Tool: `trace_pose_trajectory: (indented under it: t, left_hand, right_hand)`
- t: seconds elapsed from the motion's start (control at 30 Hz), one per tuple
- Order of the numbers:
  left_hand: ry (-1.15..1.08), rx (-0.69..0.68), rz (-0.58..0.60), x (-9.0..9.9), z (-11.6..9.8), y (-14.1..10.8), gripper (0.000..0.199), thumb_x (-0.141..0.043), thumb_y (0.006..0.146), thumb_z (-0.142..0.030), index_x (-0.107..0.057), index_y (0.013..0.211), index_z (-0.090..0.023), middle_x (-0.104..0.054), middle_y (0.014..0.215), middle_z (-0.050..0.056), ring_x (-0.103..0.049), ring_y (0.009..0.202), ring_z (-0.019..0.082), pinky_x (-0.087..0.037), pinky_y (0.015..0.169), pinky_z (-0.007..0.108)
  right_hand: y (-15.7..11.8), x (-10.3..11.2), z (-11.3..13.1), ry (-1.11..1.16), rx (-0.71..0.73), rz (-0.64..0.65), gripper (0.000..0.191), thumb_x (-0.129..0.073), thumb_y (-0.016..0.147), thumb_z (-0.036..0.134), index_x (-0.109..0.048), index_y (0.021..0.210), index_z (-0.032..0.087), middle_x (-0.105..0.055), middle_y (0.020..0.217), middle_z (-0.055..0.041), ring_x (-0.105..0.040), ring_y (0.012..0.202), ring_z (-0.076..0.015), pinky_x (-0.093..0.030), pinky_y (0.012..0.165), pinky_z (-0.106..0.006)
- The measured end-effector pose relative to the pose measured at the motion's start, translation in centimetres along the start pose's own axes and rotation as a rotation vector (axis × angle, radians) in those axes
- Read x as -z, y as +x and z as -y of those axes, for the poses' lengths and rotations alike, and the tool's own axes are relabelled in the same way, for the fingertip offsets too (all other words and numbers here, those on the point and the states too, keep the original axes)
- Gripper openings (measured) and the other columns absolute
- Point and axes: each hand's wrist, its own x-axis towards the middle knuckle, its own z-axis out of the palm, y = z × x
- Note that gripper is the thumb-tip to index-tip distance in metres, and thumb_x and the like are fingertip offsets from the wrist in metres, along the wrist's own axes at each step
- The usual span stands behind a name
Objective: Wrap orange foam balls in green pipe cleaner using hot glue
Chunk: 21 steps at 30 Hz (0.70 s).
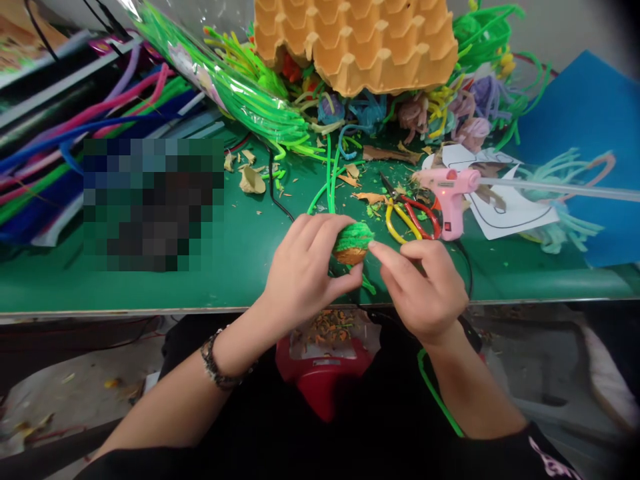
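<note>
A small brown cup-shaped piece [351, 256], likely egg-carton cardboard, has a green pipe cleaner [354, 235] wound in rows around it. My left hand [307, 260] grips this piece between the fingers on top and the thumb below. At its right side, my right hand [425, 283] is closed, with the index fingertip touching the green winding. A loose green strand [440, 393] hangs by my right forearm; its link to the winding is hidden. Just beyond lie red-and-yellow-handled pliers [413, 217] and a pink glue gun [453, 193] with a glue stick in its back.
A brown egg tray [360, 40] rests on colourful pipe-cleaner pieces at the back. A plastic bag of green pipe cleaners [240, 100] lies left of it. Cardboard scraps [253, 180], white paper [515, 207] and a blue sheet [590, 153] lie on the green table [240, 280]. A red scrap-filled container [325, 363] is below.
</note>
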Motion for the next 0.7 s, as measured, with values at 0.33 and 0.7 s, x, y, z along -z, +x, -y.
trace_pose_trajectory:
  t: [0.33,0.7]
  left_hand:
    - [-0.004,0.049,0.007,0.3,-0.6,0.0,0.031,-0.060,0.076,-0.026,-0.056,0.103,-0.010,-0.069,0.097,0.011,-0.063,0.090,0.021,-0.050,0.082,0.033]
    - [-0.754,0.420,0.183,0.8,-0.5,0.3,0.041,-0.066,0.071,-0.025,-0.050,0.108,-0.017,-0.062,0.107,0.006,-0.060,0.096,0.017,-0.047,0.083,0.027]
  right_hand:
    - [0.3,-0.2,-0.2,0.080,-0.031,-0.011,0.024,-0.055,0.084,0.005,-0.065,0.098,0.021,-0.054,0.076,-0.0007,-0.054,0.071,-0.0112,-0.046,0.062,-0.025]
    - [1.2,0.6,-0.6,0.402,-0.118,0.096,0.050,-0.065,0.075,0.029,-0.052,0.120,0.015,-0.061,0.103,-0.0092,-0.060,0.093,-0.0210,-0.056,0.077,-0.038]
